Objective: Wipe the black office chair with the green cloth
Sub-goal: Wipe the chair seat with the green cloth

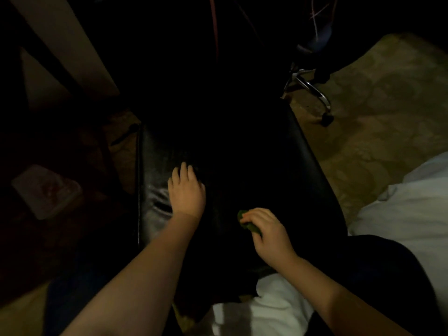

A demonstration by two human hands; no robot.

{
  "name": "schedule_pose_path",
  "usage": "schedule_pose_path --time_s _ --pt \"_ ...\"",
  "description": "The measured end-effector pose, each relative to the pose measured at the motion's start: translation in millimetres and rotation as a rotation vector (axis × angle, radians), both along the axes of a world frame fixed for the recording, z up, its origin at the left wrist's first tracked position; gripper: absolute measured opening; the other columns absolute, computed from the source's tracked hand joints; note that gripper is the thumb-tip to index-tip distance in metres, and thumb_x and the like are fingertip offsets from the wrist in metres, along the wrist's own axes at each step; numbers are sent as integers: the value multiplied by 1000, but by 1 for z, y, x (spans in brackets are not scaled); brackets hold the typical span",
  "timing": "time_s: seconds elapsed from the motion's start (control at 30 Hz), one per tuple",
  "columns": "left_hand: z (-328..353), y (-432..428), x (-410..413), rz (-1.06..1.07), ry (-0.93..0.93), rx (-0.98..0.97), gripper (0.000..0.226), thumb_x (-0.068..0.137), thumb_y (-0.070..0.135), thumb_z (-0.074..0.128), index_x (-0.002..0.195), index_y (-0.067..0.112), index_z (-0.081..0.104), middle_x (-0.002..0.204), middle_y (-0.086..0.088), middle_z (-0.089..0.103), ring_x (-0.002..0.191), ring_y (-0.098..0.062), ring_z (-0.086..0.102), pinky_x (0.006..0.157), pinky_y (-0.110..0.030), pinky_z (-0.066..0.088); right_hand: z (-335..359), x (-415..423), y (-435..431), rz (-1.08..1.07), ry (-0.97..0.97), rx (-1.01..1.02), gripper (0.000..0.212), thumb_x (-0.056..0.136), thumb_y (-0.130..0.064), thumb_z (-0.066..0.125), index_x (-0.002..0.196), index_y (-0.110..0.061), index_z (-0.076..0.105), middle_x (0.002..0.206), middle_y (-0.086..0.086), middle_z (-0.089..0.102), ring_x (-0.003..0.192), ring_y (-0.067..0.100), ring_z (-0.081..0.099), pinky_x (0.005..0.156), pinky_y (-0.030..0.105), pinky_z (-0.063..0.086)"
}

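Green cloth (253, 228): bunched small, mostly hidden in the right hand (269, 232), whose fingers curl round it and press it onto the near-right part of the black office chair (155, 166). The wad is probably kept tight so the palm can bear down on it; only a rim of green shows.

Black office chair: glossy leather-like padding, creased at its left edge, its far half lost in shadow. Which panel is under the hands, seat or back, cannot be told.

Left hand (186, 190): flat on the chair's left-centre, fingers straight and slightly spread, holding nothing. It appears to steady a chair that could roll or swivel under rubbing.

Stage, by estimate: wiping under way at the near edge; how much is done cannot be read in this light.

Beyond the chair, far right: chrome base (312, 90) of a second chair, on a pale patterned carpet (388, 105).

Right of the chair, near: white fabric (400, 209), rumpled.

Left of the chair: a pale flat item (46, 190) on the dark floor, unidentifiable.
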State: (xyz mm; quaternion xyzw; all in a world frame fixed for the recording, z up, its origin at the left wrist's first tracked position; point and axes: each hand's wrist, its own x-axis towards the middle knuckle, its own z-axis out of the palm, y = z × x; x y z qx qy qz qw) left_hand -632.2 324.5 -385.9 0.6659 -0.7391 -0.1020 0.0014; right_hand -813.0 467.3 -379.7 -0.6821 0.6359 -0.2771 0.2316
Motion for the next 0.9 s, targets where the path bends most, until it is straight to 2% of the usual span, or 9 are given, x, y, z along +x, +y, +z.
schedule_pose_path --time_s 0.07,0.13,0.17,0.3,0.43,0.53,0.67,0.8,0.9 --pt "-3 39 -10 101 85 15 64 98 36 44 152 5 26 161 -14 20 148 -31 15 117 -50 11 1 -3 6 41 13 28 45 75 16 55 110 -8 70 120 4 65 121 17 52 109 19 33" --pt "-10 66 -13 160 107 17 69 98 39 43 153 3 20 161 -16 16 150 -31 10 118 -53 5 3 -14 5 113 36 42 51 77 17 53 119 -8 67 129 5 60 129 15 43 113 15 22" --pt "-14 70 -11 177 105 22 71 99 40 42 153 1 18 161 -17 15 150 -30 9 118 -53 4 3 -20 3 135 47 37 52 77 17 52 121 -7 66 131 5 59 131 15 41 114 17 21" --pt "-18 65 -10 149 69 37 74 100 44 35 154 1 9 163 -16 8 151 -29 1 119 -54 2 4 -51 -4 18 85 -7 50 76 21 53 117 -5 68 128 7 62 131 26 45 112 32 31" --pt "-22 65 -8 144 69 -3 75 96 47 26 154 1 11 163 -16 8 151 -28 2 119 -54 1 1 -76 -17 -103 88 30 51 77 19 55 116 -10 69 128 2 61 130 21 44 111 26 30" --pt "-26 59 -1 114 72 -22 81 90 51 17 154 2 12 163 -15 8 151 -27 2 120 -53 0 -1 -89 -30 -119 88 -1 52 73 21 58 114 -9 69 123 4 63 120 21 49 108 20 30" --pt "-30 46 16 45 68 -55 82 88 53 13 155 5 15 163 -12 8 151 -24 1 120 -50 -2 -5 -104 -60 -172 90 -21 52 72 19 58 112 -11 70 118 6 65 113 19 51 106 27 37" --pt "-29 22 41 -64 94 -84 80 89 53 16 154 7 20 163 -10 12 151 -22 5 121 -48 0 -10 -116 -86 -229 143 -63 52 70 20 55 110 -10 71 114 8 67 109 26 54 102 32 42" --pt "-27 -6 60 -170 95 -83 82 88 56 16 154 8 25 162 -9 17 150 -22 11 121 -49 4 -12 -121 -91 -269 149 -54 51 72 20 54 111 -9 71 117 9 65 110 25 53 103 27 40"
